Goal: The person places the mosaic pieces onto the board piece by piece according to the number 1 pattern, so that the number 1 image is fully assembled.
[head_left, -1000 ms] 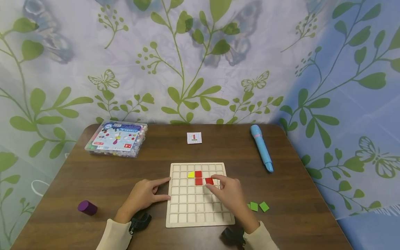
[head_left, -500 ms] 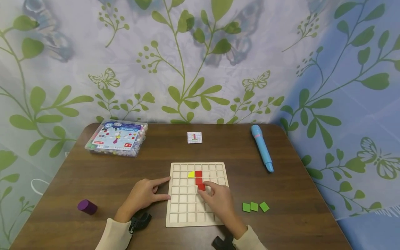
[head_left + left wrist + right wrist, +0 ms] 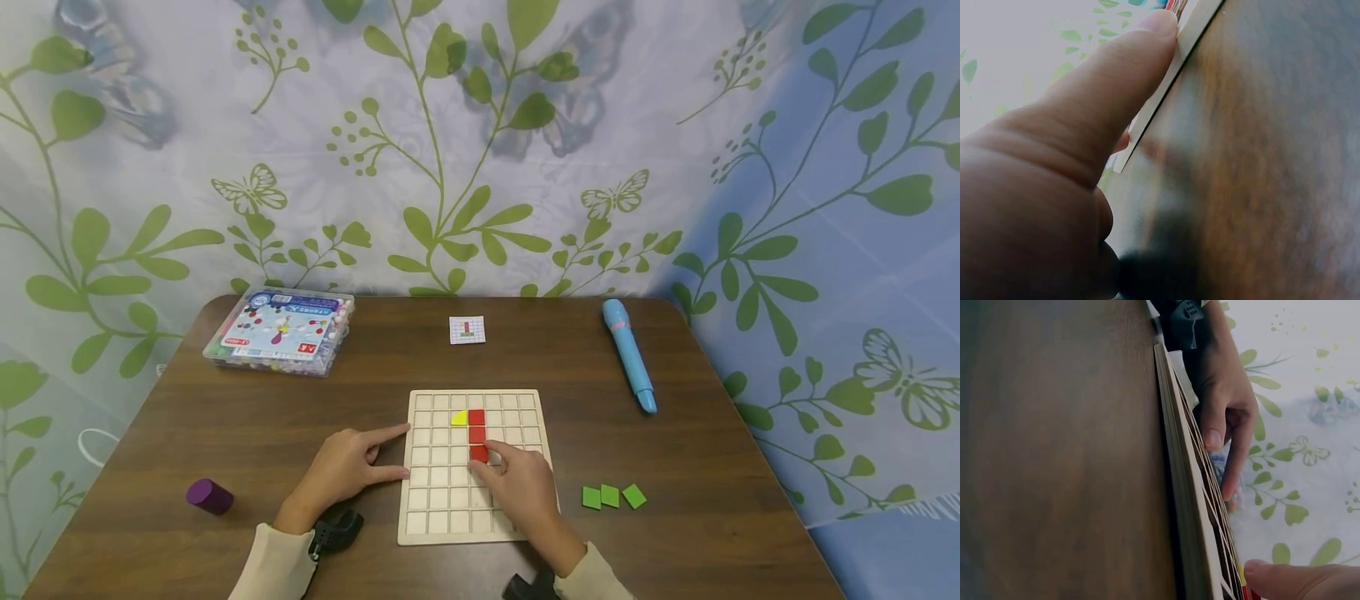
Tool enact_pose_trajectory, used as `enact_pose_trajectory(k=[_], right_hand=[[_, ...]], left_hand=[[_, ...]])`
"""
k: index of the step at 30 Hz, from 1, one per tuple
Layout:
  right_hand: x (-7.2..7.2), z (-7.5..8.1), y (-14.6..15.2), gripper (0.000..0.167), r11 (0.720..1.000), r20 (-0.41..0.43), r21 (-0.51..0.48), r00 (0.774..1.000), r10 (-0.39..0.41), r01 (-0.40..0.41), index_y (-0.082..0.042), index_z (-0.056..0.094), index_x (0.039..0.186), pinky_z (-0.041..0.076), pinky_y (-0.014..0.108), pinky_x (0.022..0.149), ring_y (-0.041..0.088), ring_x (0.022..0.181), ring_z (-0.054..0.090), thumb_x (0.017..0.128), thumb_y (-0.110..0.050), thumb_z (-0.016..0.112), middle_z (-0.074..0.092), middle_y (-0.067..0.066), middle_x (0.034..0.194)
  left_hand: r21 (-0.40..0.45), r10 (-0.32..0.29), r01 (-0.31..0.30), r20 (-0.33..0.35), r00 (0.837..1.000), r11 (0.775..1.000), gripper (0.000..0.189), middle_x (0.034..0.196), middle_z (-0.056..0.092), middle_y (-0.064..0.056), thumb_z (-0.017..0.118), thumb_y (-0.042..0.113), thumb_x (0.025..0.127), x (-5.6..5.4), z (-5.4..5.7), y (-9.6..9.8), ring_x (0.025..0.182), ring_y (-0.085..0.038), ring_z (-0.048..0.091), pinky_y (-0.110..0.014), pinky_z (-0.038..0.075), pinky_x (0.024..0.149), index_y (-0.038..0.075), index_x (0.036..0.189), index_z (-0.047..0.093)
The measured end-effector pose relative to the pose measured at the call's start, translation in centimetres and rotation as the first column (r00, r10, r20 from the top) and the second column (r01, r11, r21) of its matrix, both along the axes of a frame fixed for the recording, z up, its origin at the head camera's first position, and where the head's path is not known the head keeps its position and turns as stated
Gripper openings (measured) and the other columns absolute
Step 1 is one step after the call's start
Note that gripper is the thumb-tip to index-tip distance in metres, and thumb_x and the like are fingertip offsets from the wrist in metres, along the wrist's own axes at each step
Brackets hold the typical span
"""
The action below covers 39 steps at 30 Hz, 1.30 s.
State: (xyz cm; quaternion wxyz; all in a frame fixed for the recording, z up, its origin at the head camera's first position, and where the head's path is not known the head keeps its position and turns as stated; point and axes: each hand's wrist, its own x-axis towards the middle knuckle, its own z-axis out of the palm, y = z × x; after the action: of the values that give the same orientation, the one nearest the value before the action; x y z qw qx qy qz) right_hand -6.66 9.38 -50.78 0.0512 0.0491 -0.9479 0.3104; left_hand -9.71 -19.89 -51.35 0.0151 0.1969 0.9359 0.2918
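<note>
A wooden grid board (image 3: 438, 477) lies on the table. The left hand (image 3: 341, 468) rests beside it, its straight thumb and index finger touching the board's left edge; in the left wrist view the thumb (image 3: 1110, 81) lies against that edge. Over the board, the right hand (image 3: 521, 487) pinches a red square tile (image 3: 477, 453) between thumb and index finger, down in a cell. Directly above it in the same column sit a red tile (image 3: 477, 435) and another red tile (image 3: 476, 417). A yellow quarter-round piece (image 3: 460, 418) adjoins the topmost one on the left.
Several green square tiles (image 3: 591, 497) lie right of the board. A small pattern card (image 3: 467, 330) is behind it. Farther out are a blue microphone (image 3: 630, 358), a clear box of beads (image 3: 281, 329) and a purple cylinder (image 3: 210, 497). A patterned curtain (image 3: 480, 150) borders the table's back.
The right hand has moved left and slightly toward the person with the red tile, which now lines up under the other two red ones. The left hand has stayed in place.
</note>
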Motion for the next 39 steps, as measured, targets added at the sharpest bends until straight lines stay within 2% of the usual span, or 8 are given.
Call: enact_pose_trajectory(k=[10,17,24,35,39], right_hand=[[-0.04,-0.09,-0.30,0.044,1.000,-0.008,0.023,1.000,-0.011,0.011,-0.018,0.079,0.117,0.025,0.025,0.048,0.002,0.049,0.028,0.084,-0.045,0.084,0.031,-0.018,0.046],[-0.02,-0.35,-0.37,0.045,0.999,-0.049,0.033,0.999,-0.012,0.013,-0.018,0.079,0.117,0.023,0.024,0.047,0.001,0.049,0.025,0.082,-0.045,0.085,0.029,-0.018,0.047],[0.00,-0.52,-0.30,0.042,1.000,-0.085,0.016,0.996,-0.005,0.006,-0.016,0.080,0.114,0.023,0.024,0.047,0.000,0.051,0.027,0.082,-0.042,0.086,0.033,-0.020,0.047],[-0.03,-0.70,-0.21,0.041,1.000,-0.090,0.012,0.996,-0.003,0.004,-0.018,0.080,0.115,0.024,0.024,0.048,-0.001,0.051,0.027,0.082,-0.040,0.086,0.033,-0.021,0.048],[-0.04,-0.63,0.02,0.038,1.000,-0.099,-0.029,0.995,-0.009,0.007,-0.017,0.080,0.114,0.023,0.024,0.047,-0.002,0.049,0.024,0.082,-0.035,0.087,0.029,-0.020,0.048]], left_hand=[[0.006,-0.005,0.005,-0.014,1.000,1.000,0.069,0.055,0.028,0.017,0.082,0.062,0.077,-0.12,0.01,-0.04,0.050,0.001,0.020,-0.021,0.021,0.051,0.033,0.138,0.067],[0.013,-0.006,0.006,-0.012,1.000,1.000,0.069,0.054,0.027,0.017,0.082,0.061,0.077,-0.11,-0.02,-0.07,0.050,0.001,0.020,-0.021,0.021,0.050,0.032,0.138,0.067],[0.011,-0.002,0.002,-0.006,1.000,1.000,0.069,0.054,0.028,0.017,0.081,0.062,0.077,-0.12,-0.09,0.00,0.049,0.000,0.021,-0.021,0.021,0.050,0.032,0.138,0.067],[0.010,0.001,-0.001,-0.003,1.000,1.000,0.069,0.054,0.027,0.017,0.081,0.062,0.077,-0.07,-0.10,-0.02,0.050,0.000,0.020,-0.021,0.021,0.051,0.033,0.138,0.067],[0.012,-0.001,0.001,0.004,1.000,1.000,0.070,0.054,0.027,0.017,0.081,0.062,0.077,-0.05,-0.19,-0.01,0.050,0.000,0.019,-0.021,0.020,0.051,0.033,0.139,0.066]])
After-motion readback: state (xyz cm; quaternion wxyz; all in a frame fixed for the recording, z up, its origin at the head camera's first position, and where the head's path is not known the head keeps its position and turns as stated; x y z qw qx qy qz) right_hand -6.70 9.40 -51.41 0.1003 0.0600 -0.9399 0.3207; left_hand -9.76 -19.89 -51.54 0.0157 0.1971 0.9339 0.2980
